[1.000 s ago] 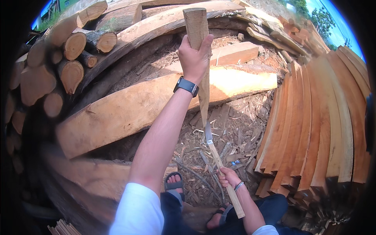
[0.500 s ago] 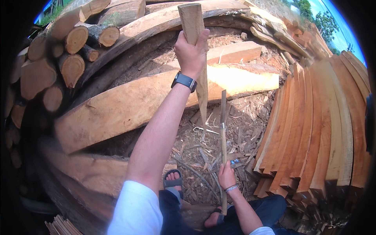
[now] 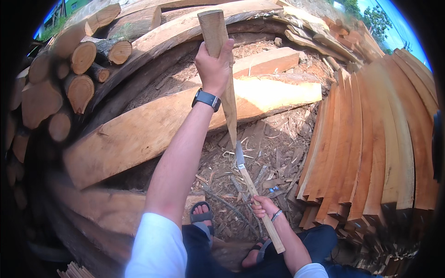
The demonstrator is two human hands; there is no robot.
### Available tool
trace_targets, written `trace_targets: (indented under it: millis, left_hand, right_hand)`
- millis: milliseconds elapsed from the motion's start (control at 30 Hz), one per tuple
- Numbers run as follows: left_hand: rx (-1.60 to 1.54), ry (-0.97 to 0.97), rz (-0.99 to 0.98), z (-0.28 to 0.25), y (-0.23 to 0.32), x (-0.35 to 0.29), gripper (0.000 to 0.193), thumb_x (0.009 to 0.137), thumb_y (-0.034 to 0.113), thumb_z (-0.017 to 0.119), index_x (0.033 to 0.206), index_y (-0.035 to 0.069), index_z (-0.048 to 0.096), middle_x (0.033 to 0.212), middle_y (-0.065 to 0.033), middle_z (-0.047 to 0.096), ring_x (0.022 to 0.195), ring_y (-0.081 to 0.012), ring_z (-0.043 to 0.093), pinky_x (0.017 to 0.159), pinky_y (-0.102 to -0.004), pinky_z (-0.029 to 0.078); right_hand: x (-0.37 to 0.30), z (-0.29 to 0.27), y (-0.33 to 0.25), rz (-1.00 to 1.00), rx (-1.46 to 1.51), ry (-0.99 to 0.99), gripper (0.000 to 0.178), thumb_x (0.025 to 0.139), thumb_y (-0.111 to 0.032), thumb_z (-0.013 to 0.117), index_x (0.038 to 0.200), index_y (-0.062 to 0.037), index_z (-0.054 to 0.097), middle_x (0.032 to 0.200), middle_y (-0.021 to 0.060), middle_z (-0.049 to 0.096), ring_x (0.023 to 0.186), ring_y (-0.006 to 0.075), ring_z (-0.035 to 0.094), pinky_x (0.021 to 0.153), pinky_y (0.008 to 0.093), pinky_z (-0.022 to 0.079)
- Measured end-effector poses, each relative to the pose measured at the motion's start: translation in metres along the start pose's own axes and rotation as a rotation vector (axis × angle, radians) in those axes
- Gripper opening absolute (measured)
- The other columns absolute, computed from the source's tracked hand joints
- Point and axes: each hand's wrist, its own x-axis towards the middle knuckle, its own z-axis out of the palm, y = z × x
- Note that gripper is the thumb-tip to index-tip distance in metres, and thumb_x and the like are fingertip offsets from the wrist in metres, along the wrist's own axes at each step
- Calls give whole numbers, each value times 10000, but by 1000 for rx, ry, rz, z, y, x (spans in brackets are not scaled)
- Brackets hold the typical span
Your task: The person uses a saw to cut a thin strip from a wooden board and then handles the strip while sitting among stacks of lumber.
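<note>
My left hand (image 3: 213,69), a watch on its wrist, is closed around a wooden stake (image 3: 214,33) near its thick top end. The stake hangs almost upright and tapers to a point at the bottom. Lower down, my right hand (image 3: 264,206) wraps round the long wooden handle of a machete (image 3: 249,181). Its narrow metal blade points up and slightly left, right beside the stake's tip; whether they touch I cannot tell. Pale shavings lie on the ground below the tip.
A thick sawn slab (image 3: 125,139) lies across the ground behind the stake. Cut logs (image 3: 81,92) are piled at the left. Stacked planks (image 3: 361,139) fill the right side. My sandalled feet (image 3: 202,213) stand among wood chips and twigs.
The machete has swung from nearly upright to leaning left, its blade now at the stake's tip. My left hand still grips the stake; the whole view has shifted slightly.
</note>
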Motion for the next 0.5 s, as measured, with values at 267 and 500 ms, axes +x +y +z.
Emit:
trace_targets:
  millis: [267, 500]
  left_hand:
    - [-53, -18, -54, 4, 6, -7, 543, 846, 476, 736, 990, -26, 586, 778, -80, 659, 624, -145, 667, 555, -274, 565]
    - [8, 1, 33, -10, -11, 3, 518, 858, 456, 732, 975, -28, 589, 784, -76, 661, 626, -139, 662, 546, -276, 547]
  right_hand:
    - [-11, 46, 19, -563, -1481, 715, 235, 999, -200, 449, 1074, 23, 452, 750, 325, 607, 603, 480, 602, 630, 548, 487]
    - [-36, 71, -17, -833, -1094, 821, 252, 998, -218, 448, 1055, 27, 437, 758, 329, 607, 735, 520, 600, 679, 619, 445]
